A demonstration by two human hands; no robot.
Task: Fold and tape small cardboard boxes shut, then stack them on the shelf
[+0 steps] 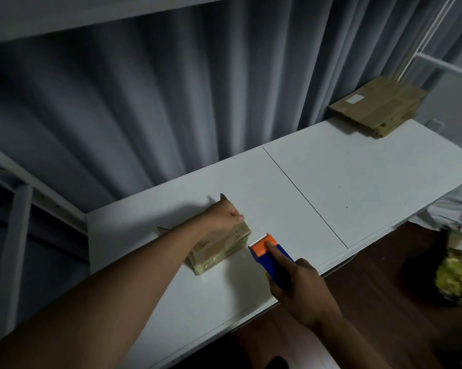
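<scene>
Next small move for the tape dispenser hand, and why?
Probably bring the tape dispenser left onto the small box: the right hand holds it just beside the box, blade toward it, while the left hand steadies the box top.

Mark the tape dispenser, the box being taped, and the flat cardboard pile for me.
tape dispenser (271,253): head view, on its blue body.
small box (219,247): head view, on its taped top face.
flat cardboard pile (376,105): head view, on the top sheet.
</scene>
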